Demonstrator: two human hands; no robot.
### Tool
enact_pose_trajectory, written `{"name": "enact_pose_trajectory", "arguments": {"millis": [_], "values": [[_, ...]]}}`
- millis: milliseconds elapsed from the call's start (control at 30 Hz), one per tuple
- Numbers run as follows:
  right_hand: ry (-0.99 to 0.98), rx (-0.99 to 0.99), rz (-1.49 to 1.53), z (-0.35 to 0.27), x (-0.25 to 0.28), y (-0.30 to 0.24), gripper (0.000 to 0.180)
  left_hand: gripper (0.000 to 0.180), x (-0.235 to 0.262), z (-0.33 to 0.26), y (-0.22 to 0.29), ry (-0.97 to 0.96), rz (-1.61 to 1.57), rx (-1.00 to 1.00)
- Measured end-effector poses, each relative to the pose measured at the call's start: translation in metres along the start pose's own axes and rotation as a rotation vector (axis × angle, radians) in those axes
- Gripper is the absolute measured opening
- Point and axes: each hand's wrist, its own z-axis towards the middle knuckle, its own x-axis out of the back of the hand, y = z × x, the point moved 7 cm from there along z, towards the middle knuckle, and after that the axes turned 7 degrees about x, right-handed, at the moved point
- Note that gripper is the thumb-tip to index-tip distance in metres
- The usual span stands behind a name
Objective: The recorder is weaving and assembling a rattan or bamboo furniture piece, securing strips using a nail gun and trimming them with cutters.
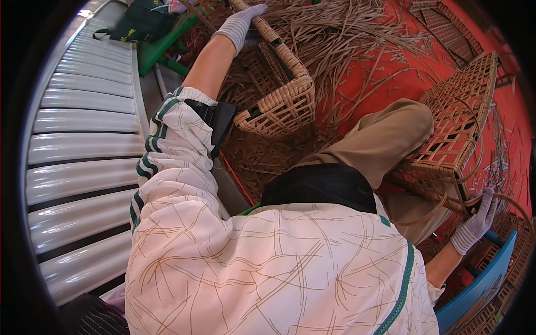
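My left hand [241, 27], in a striped grey-white glove, reaches up and grips the thick wrapped rim of a woven rattan basket [282, 106] at the upper middle. This basket is tilted, its open lattice side toward me. Down at the right, my gloved right hand [475, 222] is closed round the lower corner of a second woven rattan basket [460, 120]. Part of that hand's grip is hidden by the corner. The second basket leans against my bent knee [407, 125], and loose strands curl out from its edge.
Piles of loose rattan strips [340, 33] cover much of the red floor [368, 78]. A corrugated white metal shutter [84, 145] runs along the left. Another woven piece [446, 33] lies at the far right. A blue board [480, 285] stands beside my right forearm; a dark bag [142, 22] sits upper left.
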Motion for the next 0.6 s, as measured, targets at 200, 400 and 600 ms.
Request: {"name": "enact_pose_trajectory", "arguments": {"millis": [200, 400, 600], "values": [[-0.023, 0.047, -0.015, -0.004, -0.008, -0.007, 0.019, 0.057, 0.007, 0.004, -0.003, 0.058, 0.06, -0.035], [-0.003, 0.006, -0.007, -0.006, -0.013, -0.011, 0.017, 0.052, 0.016, 0.004, -0.002, 0.041, 0.061, -0.072], [-0.047, -0.013, 0.019, 0.003, -0.002, 0.003, 0.016, 0.051, 0.028, 0.013, -0.006, 0.099, 0.047, -0.078]]}}
